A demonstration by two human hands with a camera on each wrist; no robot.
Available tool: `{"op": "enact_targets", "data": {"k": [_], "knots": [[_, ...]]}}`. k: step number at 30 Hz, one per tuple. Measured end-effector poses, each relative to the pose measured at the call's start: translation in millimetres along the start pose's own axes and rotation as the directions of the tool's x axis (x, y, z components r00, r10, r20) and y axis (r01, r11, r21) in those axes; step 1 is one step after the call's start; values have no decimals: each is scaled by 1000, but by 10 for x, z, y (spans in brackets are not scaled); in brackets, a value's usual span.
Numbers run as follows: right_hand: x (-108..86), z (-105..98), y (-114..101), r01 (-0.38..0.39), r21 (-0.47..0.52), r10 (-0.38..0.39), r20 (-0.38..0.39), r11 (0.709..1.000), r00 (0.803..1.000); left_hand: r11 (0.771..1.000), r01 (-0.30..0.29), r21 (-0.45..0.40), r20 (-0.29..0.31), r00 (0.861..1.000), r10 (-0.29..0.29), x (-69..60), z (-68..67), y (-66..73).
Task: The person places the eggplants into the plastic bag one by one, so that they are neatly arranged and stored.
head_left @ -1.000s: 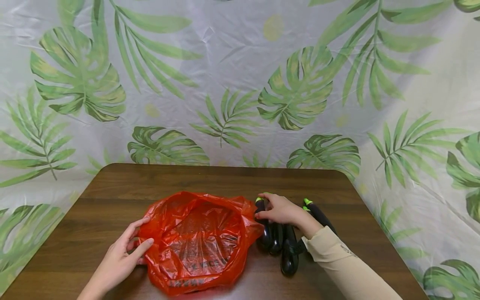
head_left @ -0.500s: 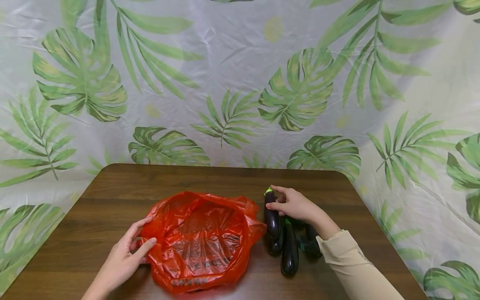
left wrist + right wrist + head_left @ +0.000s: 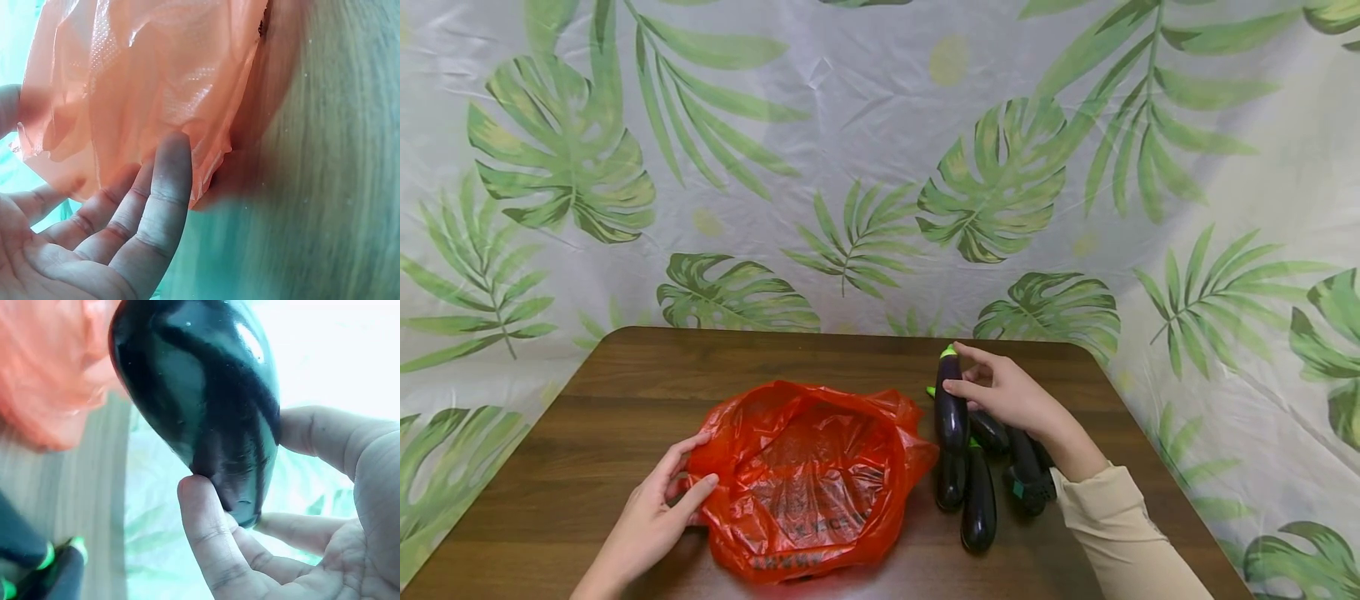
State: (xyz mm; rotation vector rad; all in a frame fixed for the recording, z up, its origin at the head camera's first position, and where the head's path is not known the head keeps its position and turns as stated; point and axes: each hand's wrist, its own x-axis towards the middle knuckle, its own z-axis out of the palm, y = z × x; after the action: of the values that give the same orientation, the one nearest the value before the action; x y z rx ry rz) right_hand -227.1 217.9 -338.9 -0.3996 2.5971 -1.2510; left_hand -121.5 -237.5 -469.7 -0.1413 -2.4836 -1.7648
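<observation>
A: Latest change?

B: One eggplant [image 3: 952, 421], dark, glossy, green-capped. Stem end now higher and farther back than half a second ago. Judgement: one piece drawn out of the group, work at the picking-out stage.

A: Its holder?

B: Right hand [image 3: 1011, 392], partly closed: thumb and fingers pinch the piece near its cap.

A: Its place?

B: To the right of the red bag [image 3: 910, 454], stem end up, lower end in front of another eggplant; whether the two touch, cannot tell.

A: Left hand [image 3: 651, 504]?

B: Loosely spread, thumb and fingers apart, touching the bag's left side. No tight grip evident.

A: Remaining stock?

B: Several more eggplants, the nearest one [image 3: 978, 512] lying beside the bag on the brown tabletop [image 3: 625, 375]; some partly hidden, count uncertain.
</observation>
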Motion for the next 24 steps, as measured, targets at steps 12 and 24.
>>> {"op": "enact_targets", "data": {"k": [12,24], "knots": [[39,224,-423,99,44,-100,31,994,994,999,-43,-20,12,999,43,-28,-2,15],[151,654,-715,130,67,-136,93,989,986,999,-40,-4,4,999,40,-14,-4,0]]}}
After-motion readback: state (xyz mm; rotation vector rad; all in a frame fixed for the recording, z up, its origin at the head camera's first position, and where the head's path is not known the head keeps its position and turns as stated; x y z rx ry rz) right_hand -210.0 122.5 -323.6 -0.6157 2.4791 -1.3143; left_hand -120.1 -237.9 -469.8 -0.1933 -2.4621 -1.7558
